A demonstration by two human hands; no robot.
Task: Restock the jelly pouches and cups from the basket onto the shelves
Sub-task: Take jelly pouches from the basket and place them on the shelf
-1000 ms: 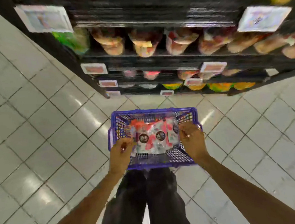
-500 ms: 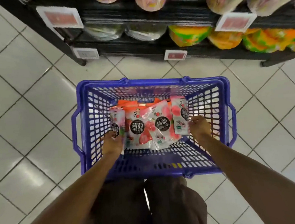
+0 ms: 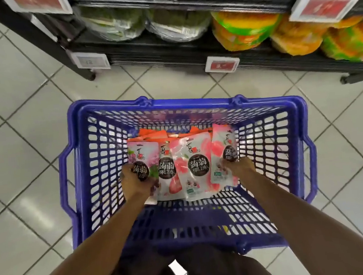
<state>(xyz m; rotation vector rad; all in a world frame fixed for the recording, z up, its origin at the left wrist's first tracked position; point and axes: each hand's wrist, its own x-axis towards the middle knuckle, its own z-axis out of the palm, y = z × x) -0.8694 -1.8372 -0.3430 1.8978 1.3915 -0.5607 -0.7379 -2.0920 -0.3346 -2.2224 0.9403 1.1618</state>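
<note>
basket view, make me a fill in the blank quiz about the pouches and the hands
1. The basket stands on a ____ floor.
2. ____ pouches show a round black label.
3. The left hand grips the pouch at the row's ____ end.
4. The right hand grips the pouch at its ____ end.
Missing words: tiled; four; left; right.

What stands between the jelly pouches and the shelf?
Only the far wall of the basket; the pouches must be lifted over its rim. The left hand and right hand each grip one. The bottom shelf ahead holds bagged goods.
</note>
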